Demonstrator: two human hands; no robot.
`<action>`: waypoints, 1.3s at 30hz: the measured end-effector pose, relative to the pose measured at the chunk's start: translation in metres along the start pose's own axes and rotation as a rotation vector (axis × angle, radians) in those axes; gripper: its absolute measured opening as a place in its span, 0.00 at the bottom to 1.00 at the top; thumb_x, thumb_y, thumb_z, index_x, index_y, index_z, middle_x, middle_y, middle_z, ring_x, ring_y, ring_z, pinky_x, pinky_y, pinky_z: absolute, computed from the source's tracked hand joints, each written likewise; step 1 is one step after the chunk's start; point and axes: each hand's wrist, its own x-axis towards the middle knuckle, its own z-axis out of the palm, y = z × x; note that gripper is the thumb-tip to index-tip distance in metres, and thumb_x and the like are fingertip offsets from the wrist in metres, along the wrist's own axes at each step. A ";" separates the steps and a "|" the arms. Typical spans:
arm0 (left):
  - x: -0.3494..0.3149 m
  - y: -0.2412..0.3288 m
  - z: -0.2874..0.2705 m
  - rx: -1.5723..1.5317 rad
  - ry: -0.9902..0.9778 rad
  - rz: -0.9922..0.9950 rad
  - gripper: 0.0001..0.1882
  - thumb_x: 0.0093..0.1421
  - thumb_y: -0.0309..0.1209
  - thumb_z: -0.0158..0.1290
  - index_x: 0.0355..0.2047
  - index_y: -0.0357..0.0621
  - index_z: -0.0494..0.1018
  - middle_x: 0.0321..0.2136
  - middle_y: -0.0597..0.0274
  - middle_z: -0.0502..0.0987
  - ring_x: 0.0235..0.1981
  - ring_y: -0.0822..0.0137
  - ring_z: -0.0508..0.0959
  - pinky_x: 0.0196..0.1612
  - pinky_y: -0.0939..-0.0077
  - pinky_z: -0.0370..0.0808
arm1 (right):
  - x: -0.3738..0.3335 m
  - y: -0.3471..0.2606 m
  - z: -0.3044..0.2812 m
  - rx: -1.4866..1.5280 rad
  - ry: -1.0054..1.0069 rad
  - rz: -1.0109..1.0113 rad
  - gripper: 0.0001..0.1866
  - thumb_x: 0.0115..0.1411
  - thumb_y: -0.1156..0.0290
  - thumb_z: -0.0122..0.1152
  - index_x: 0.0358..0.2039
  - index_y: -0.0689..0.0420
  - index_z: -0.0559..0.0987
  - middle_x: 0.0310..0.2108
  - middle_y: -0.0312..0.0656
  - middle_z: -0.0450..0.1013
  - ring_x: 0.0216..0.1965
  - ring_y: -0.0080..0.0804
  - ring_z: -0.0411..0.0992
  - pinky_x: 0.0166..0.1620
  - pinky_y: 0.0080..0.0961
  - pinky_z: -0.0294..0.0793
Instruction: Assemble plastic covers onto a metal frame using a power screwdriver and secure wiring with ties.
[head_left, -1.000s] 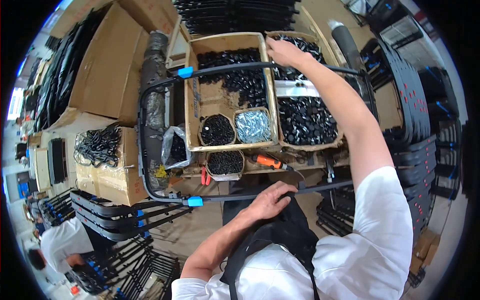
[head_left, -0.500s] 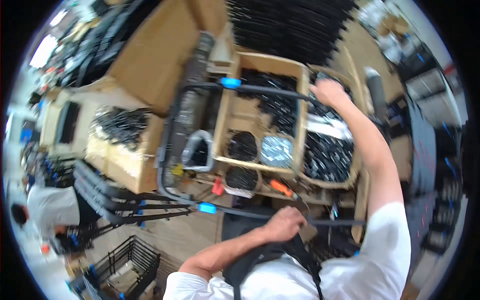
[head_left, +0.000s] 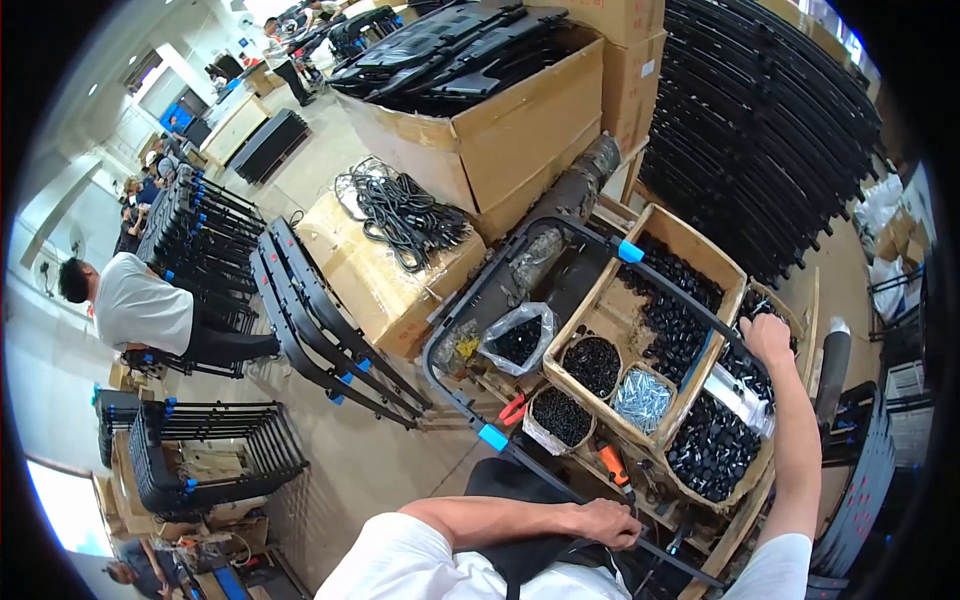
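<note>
The two hands are apart. The left hand [head_left: 608, 524] is curled on one black frame [head_left: 547, 474], with two blue tapes [head_left: 493, 437] farther left. The right hand [head_left: 767, 338] is over one box [head_left: 718, 505] of black bits [head_left: 712, 450]; I can't tell its grip.

Head-worn fisheye view, close above
Looks down over the left hand [head_left: 610, 523] and right hand [head_left: 768, 338], floor [head_left: 375, 470] spreading left.

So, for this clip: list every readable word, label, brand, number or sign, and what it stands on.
None legible here.
Stacked cartons: reddish print, too small to read.
White label on that stack: too small.
Cardboard box under the black cables: faint reddish marks, too blurred.
</note>
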 end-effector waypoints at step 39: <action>-0.002 0.000 -0.004 -0.118 -0.110 -0.139 0.19 0.68 0.38 0.47 0.55 0.61 0.79 0.49 0.53 0.84 0.52 0.46 0.82 0.55 0.50 0.77 | -0.019 -0.002 -0.019 -0.313 -0.254 -0.106 0.13 0.59 0.69 0.58 0.41 0.52 0.87 0.38 0.51 0.84 0.43 0.48 0.84 0.42 0.47 0.84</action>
